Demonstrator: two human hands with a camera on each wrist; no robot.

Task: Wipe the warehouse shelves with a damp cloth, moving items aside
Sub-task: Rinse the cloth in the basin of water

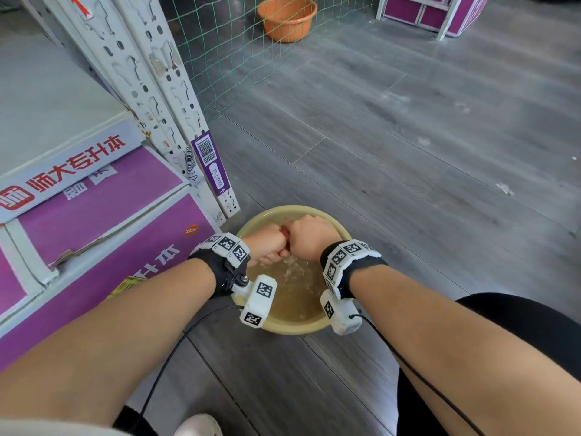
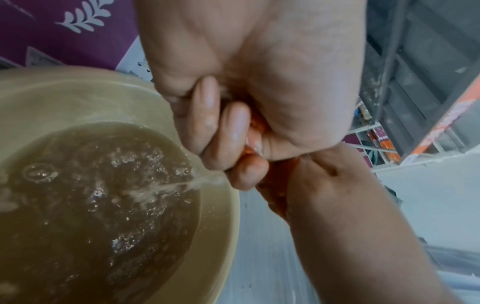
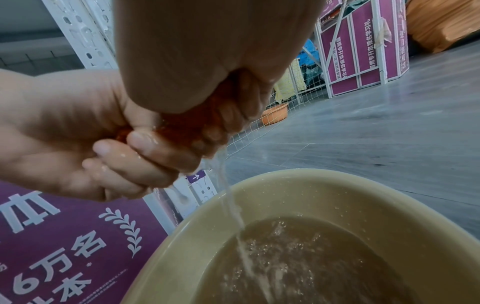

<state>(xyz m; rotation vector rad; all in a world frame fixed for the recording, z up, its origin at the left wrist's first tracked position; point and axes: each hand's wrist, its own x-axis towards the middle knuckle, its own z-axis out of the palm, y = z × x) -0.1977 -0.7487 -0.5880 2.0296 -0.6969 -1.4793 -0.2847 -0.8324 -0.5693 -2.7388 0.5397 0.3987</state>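
Both my hands are fisted end to end round a wet orange-red cloth (image 1: 284, 231) over a yellow basin (image 1: 290, 326) of murky brown water on the floor. My left hand (image 1: 266, 243) grips one end and my right hand (image 1: 309, 236) the other. In the left wrist view, left fingers (image 2: 207, 115) curl over the cloth (image 2: 257, 125), with the right hand (image 2: 324, 185) below it. In the right wrist view, the cloth (image 3: 187, 125) bulges between the right hand (image 3: 233, 107) and left hand (image 3: 124, 164), and water streams into the basin (image 3: 311, 185). Most of the cloth is hidden inside the fists.
A white slotted shelf upright (image 1: 176, 105) stands just left of the basin, with purple printed cartons (image 1: 103, 215) under the grey shelf board. An orange basin (image 1: 286, 17) sits behind green netting (image 1: 220, 51). More purple cartons (image 1: 440, 11) stand far right on the grey floor.
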